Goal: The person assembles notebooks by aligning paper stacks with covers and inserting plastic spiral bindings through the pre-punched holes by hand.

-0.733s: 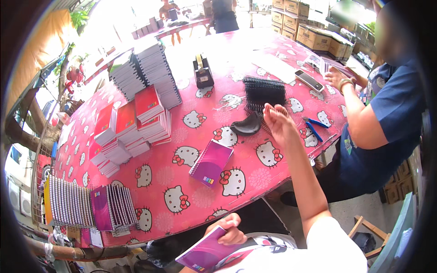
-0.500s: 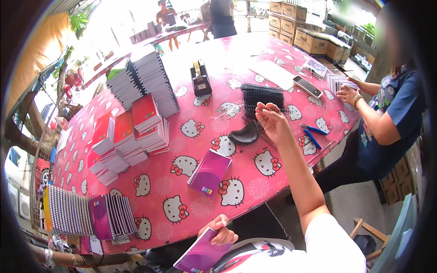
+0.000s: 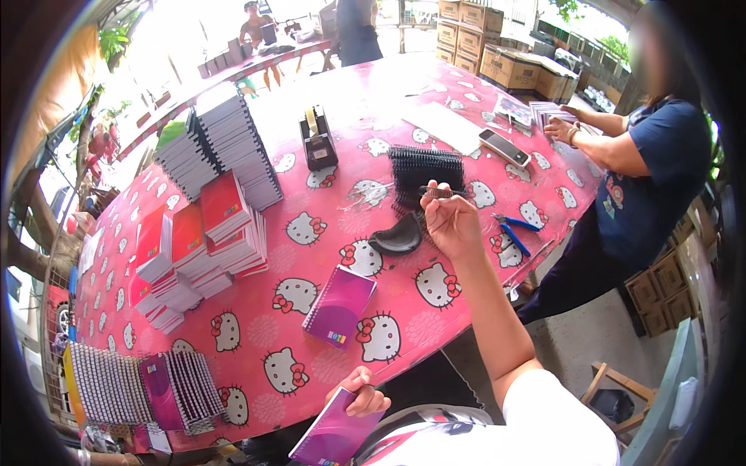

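Observation:
My left hand (image 3: 361, 394) is closed on a small purple notebook (image 3: 339, 429), held tilted in front of me below the table's near edge. My right hand (image 3: 454, 223) is raised over the table with its fingers pinched on a dark spiral binding coil (image 3: 441, 192). Just beyond it lies a pile of black binding coils (image 3: 426, 167). A black curved pad-like thing (image 3: 396, 235) rests left of my right hand. Flat on the table, between my two hands, lies another purple notebook (image 3: 340, 304). Blue-handled pliers (image 3: 516, 234) are to the right of my right forearm.
Red notebooks (image 3: 190, 241) and tall spiral-bound stacks (image 3: 241, 144) stand at left; more bound notebooks (image 3: 144, 388) line the near-left corner. A tape dispenser (image 3: 318, 138) and phone (image 3: 505, 147) lie farther back. At right, a person (image 3: 660, 147) handles a booklet stack.
The view has swung slightly right, so things sit farther left. The coil in my right fingers now shows more plainly. My left hand keeps its hold on the notebook.

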Demonstrator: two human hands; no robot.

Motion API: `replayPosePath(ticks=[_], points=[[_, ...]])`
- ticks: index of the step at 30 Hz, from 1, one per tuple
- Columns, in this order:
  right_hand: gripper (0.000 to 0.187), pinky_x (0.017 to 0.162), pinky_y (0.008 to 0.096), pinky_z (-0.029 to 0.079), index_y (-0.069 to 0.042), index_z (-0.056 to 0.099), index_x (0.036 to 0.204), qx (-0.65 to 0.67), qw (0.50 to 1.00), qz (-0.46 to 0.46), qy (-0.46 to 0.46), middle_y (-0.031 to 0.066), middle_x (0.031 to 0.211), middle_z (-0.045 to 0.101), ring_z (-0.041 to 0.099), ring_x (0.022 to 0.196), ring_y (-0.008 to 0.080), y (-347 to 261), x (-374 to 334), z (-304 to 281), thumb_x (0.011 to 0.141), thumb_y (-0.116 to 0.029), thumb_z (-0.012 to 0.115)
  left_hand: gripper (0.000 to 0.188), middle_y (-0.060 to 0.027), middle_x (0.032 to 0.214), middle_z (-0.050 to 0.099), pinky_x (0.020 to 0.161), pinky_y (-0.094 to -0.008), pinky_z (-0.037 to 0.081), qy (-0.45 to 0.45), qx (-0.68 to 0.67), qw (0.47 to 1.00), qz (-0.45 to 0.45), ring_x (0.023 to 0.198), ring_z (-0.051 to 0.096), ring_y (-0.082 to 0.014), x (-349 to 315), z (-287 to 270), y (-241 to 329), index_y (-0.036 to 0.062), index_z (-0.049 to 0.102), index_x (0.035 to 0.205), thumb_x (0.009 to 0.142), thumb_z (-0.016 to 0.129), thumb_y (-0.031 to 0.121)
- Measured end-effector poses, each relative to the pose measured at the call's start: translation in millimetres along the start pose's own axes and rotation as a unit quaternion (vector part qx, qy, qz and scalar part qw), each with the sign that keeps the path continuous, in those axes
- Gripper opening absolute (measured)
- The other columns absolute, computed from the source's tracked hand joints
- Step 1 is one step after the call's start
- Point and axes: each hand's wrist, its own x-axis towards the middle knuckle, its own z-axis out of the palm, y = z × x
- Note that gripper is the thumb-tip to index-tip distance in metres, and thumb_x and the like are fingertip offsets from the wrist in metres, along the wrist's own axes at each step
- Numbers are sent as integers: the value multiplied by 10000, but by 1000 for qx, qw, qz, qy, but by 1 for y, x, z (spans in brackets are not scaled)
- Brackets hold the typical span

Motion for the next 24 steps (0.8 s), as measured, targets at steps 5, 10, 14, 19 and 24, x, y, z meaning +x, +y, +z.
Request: replayPosePath(ticks=[5,10,14,19,24], points=[[177,735,270,567,21,513,902,20,999,15,-43,104,967,522,521,879,198,2,-1,12,745,95,478,259,67,455,373,594,-242,271,12,-3,1000,-5,459,321,-74,5,-1,8,92,508,1015,967,257,136],[215,723,248,567,25,490,916,67,996,17,-47,93,933,499,502,851,191,4,-2,24,724,120,486,262,70,455,376,601,-241,278,0,0,1000,-17,458,323,-72,13,-5,17,100,500,1025,971,247,138],[208,712,287,575,15,597,836,60,998,12,-33,130,933,604,573,869,245,-4,3,13,704,100,461,248,71,452,373,607,-242,286,18,8,999,-28,452,320,-74,19,-4,23,102,487,1016,973,246,142],[214,709,299,557,1,605,839,-12,999,-41,-6,122,913,620,591,858,270,-13,8,1,698,86,468,241,70,449,369,606,-246,291,30,4,999,-26,446,316,-78,24,-5,27,99,480,1007,975,245,146],[110,925,509,385,-62,499,711,-114,990,-38,78,79,749,542,574,764,230,-26,-15,-1,633,16,503,255,65,448,372,586,-249,293,40,-18,999,-2,443,317,-82,24,-3,37,90,495,994,967,246,136]])
